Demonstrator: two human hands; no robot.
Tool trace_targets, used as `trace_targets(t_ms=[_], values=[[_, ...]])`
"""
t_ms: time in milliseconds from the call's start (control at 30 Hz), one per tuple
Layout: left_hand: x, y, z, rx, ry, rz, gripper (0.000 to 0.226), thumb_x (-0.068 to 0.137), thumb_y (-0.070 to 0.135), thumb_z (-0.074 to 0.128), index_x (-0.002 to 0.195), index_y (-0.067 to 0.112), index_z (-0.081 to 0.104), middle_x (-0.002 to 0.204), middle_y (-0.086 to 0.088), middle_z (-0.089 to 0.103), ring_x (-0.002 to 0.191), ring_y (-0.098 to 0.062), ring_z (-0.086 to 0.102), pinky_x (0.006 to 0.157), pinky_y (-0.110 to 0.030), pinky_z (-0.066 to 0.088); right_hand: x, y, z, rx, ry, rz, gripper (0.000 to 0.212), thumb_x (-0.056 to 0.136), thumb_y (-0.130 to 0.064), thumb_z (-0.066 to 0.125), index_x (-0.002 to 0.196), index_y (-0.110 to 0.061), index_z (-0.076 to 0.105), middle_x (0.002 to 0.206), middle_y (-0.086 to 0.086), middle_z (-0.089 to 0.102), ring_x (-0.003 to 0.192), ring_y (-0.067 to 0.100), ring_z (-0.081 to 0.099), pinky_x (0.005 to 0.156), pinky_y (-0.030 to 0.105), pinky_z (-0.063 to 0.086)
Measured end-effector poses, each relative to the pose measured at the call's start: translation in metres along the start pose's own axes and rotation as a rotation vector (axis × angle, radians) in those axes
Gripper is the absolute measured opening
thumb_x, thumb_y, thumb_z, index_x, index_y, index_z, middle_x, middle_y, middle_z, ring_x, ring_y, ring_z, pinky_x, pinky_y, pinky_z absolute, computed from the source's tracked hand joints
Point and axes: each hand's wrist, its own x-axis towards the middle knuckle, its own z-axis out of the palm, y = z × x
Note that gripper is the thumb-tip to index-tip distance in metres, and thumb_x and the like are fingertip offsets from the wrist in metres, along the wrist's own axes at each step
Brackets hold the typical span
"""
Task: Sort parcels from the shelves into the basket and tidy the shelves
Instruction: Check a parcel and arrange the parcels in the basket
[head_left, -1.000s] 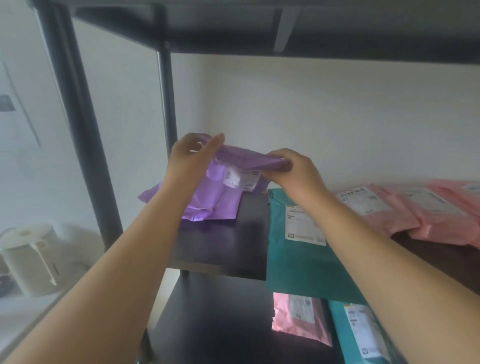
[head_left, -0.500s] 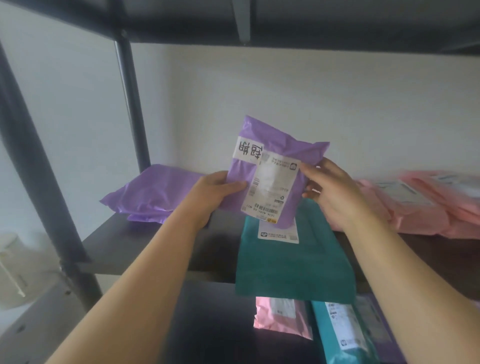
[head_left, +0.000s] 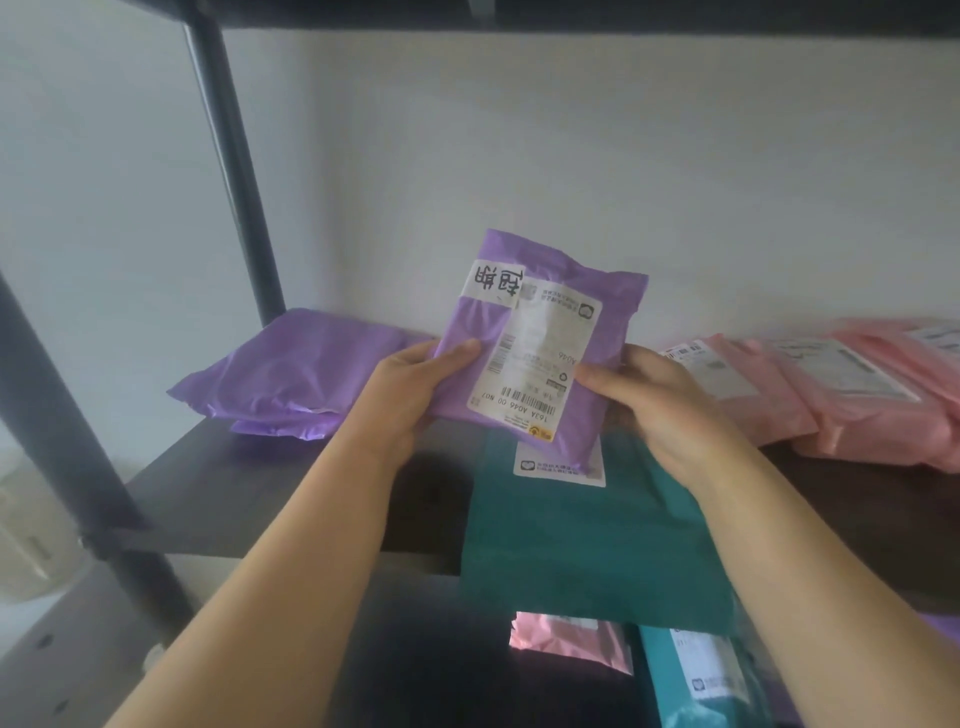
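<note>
A small purple parcel (head_left: 545, 332) with a white shipping label and a strip of black characters stands upright above the dark shelf (head_left: 249, 499). My left hand (head_left: 410, 395) grips its lower left edge and my right hand (head_left: 660, 410) grips its lower right edge. Behind my left hand, more purple parcels (head_left: 291, 374) are stacked at the shelf's left end. A teal parcel (head_left: 587, 540) lies flat under the held one and hangs over the shelf's front edge. Pink parcels (head_left: 841, 395) lie along the right side of the shelf.
A black upright post (head_left: 234, 171) rises at the back left and a thicker one (head_left: 67, 457) at the front left. On the lower shelf lie a pink parcel (head_left: 571, 639) and a teal parcel (head_left: 701, 680). The upper shelf board (head_left: 571, 13) spans the top.
Both hands lifted one purple parcel off the left pile and turned it label-side towards me. Since half a second ago it has sunk slightly, closer to the shelf.
</note>
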Motion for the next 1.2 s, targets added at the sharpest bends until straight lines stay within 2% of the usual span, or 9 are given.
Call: trace_targets(t_ms=[200,300,467,633,767,833,933,1033,1200], values=[[-0.001,0.003,0.004,-0.072,-0.101,-0.037,0.012,0.091,0.01,0.059,0.098,0.008,0.069,0.095,-0.008,0.076,0.083,-0.018,0.073,0.071,-0.029,0.061,-0.001,0.002,-0.002,0.1,-0.006,0.01,0.054,0.075,-0.024,0.074,0.121,0.0,0.062,0.113,0.015,0.073,0.107,0.035,0.069,0.089,0.047,0.056],[-0.002,0.003,0.002,-0.064,-0.098,-0.108,0.015,0.089,0.003,0.06,0.102,0.006,0.066,0.093,-0.009,0.076,0.081,-0.019,0.074,0.073,-0.03,0.061,-0.002,0.0,-0.003,0.103,0.001,0.022,0.059,0.076,-0.034,0.074,0.124,-0.002,0.062,0.115,0.015,0.073,0.106,0.035,0.068,0.083,0.046,0.057],[-0.005,0.003,-0.003,0.06,-0.188,-0.18,0.014,0.084,0.002,0.061,0.094,0.005,0.07,0.085,-0.008,0.075,0.073,-0.019,0.072,0.08,-0.031,0.056,-0.003,-0.009,-0.014,0.215,0.12,0.14,0.076,0.068,-0.069,0.066,0.118,-0.012,0.071,0.113,0.009,0.074,0.109,0.025,0.07,0.096,0.044,0.052],[-0.006,0.004,-0.003,0.119,-0.2,-0.167,0.015,0.081,0.003,0.065,0.095,0.005,0.069,0.085,-0.013,0.075,0.072,-0.022,0.071,0.068,-0.027,0.059,-0.006,-0.012,-0.012,0.094,0.099,0.225,0.052,0.062,-0.052,0.078,0.098,-0.013,0.076,0.098,0.006,0.078,0.099,0.026,0.072,0.099,0.041,0.051],[-0.003,0.003,-0.005,0.02,-0.109,-0.106,0.037,0.08,0.02,0.071,0.112,0.001,0.068,0.11,-0.022,0.071,0.093,-0.031,0.07,0.098,-0.044,0.052,-0.004,-0.008,-0.009,0.06,0.126,0.215,0.02,0.082,-0.029,0.077,0.091,-0.012,0.078,0.096,0.011,0.078,0.099,0.032,0.072,0.096,0.048,0.05],[-0.003,0.001,-0.004,-0.09,-0.096,-0.129,0.049,0.085,0.034,0.069,0.122,0.003,0.064,0.118,-0.02,0.068,0.106,-0.03,0.068,0.104,-0.046,0.047,-0.002,-0.005,-0.009,0.034,0.165,0.186,0.01,0.087,-0.022,0.074,0.087,-0.013,0.078,0.09,0.01,0.078,0.089,0.031,0.073,0.08,0.044,0.052],[-0.003,0.005,0.001,-0.098,-0.115,-0.134,0.06,0.09,0.06,0.047,0.112,0.008,0.066,0.106,-0.011,0.074,0.099,-0.023,0.071,0.091,-0.036,0.054,0.002,-0.004,-0.009,0.028,0.265,0.142,0.014,0.095,-0.017,0.065,0.084,-0.01,0.069,0.075,0.005,0.073,0.069,0.02,0.07,0.058,0.03,0.053],[-0.002,0.006,0.004,-0.071,-0.17,-0.112,0.08,0.089,0.074,0.024,0.118,0.01,0.063,0.112,-0.011,0.072,0.102,-0.022,0.07,0.088,-0.032,0.058,0.002,-0.007,-0.007,0.086,0.361,0.106,0.008,0.098,-0.013,0.059,0.096,-0.008,0.066,0.081,0.004,0.073,0.07,0.017,0.071,0.062,0.029,0.056],[-0.005,0.002,0.02,0.049,-0.269,-0.1,0.063,0.081,0.057,0.05,0.122,0.01,0.06,0.112,-0.01,0.072,0.101,-0.023,0.07,0.081,-0.03,0.058,-0.002,-0.007,-0.001,0.405,0.154,0.041,0.027,0.093,0.009,0.054,0.116,-0.001,0.063,0.111,0.015,0.073,0.099,0.026,0.072,0.075,0.029,0.06]])
